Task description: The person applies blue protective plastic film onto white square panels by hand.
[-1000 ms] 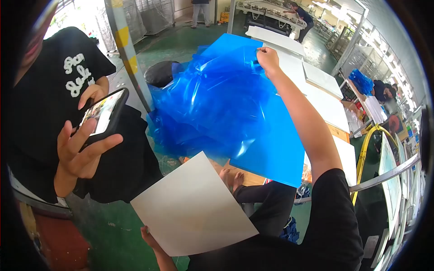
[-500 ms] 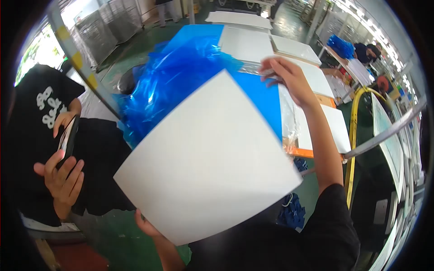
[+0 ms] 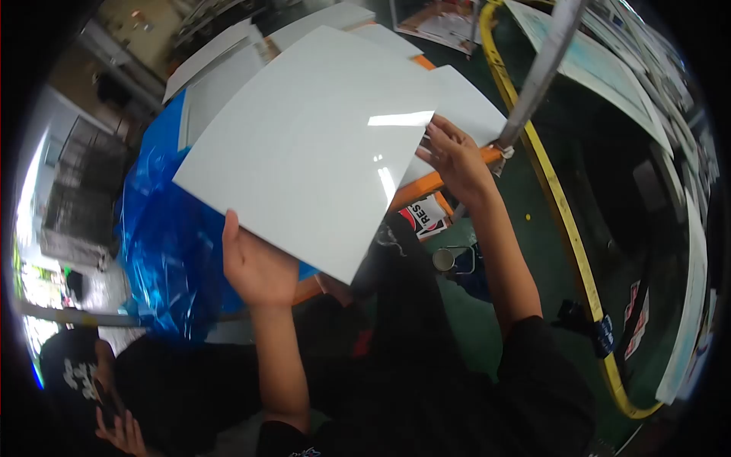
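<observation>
A large white panel (image 3: 304, 145) with a glossy face is held up in front of me, tilted, with ceiling lights reflected in it. My left hand (image 3: 260, 266) grips its near left edge; the thumb lies along the edge and the other fingers are hidden beneath. At the right corner, my right hand (image 3: 459, 161) pinches the panel between thumb and fingers. Crumpled blue plastic film (image 3: 164, 236) lies to the left of my left hand. Under and beyond the panel are further white panels (image 3: 468, 103) on an orange-edged support (image 3: 426, 186).
At lower left a person (image 3: 114, 411) holds a phone. A metal post (image 3: 544, 72) rises at the right, beside a yellow bar (image 3: 560, 206) that curves down to the floor. More panels (image 3: 685, 289) lean at far right. A metal cup (image 3: 444, 260) is below my right hand.
My view has turned right and down. The right hand, free above the stack before, now grips the panel's right corner. The panel has swung and its glossy face shows reflections.
</observation>
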The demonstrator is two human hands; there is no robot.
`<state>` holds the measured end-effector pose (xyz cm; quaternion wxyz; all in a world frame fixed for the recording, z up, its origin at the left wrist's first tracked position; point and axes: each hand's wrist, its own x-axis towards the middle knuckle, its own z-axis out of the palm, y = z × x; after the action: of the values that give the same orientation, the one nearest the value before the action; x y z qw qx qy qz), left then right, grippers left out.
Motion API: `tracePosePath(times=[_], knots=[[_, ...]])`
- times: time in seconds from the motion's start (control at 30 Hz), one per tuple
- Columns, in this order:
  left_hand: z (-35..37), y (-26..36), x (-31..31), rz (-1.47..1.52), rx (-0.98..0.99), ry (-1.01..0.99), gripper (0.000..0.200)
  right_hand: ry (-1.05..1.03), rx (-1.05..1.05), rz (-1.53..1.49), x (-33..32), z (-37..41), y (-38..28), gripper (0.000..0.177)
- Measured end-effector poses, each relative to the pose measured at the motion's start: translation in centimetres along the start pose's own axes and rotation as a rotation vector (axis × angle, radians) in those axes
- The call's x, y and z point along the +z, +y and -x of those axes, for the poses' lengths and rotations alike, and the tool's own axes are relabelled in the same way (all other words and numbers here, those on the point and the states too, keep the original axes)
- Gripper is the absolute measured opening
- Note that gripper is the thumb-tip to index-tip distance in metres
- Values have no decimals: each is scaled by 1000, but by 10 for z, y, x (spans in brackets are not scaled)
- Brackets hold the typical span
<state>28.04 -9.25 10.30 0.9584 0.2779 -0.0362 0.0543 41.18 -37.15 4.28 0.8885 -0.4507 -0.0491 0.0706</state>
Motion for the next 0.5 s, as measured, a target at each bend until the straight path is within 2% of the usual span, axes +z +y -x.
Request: tracePosePath(times=[0.1,0.17,0.33,0.43,0.5], knots=[[-46,-40,10,-20,-51,106,54,177,-60,-45,-34,-20,-4,37],[-69,-70,6,-91,-1,164,54,284,-86,-64,-47,-26,-4,39],[-69,-133,-19,-369,-5,370,58,435,-135,-17,-68,-24,3,39],[-54,-156,-22,-799,219,272,68,493,-108,30,-80,-18,8,36],[-51,-167,-26,-975,275,195,70,503,-112,62,-88,-15,11,34]])
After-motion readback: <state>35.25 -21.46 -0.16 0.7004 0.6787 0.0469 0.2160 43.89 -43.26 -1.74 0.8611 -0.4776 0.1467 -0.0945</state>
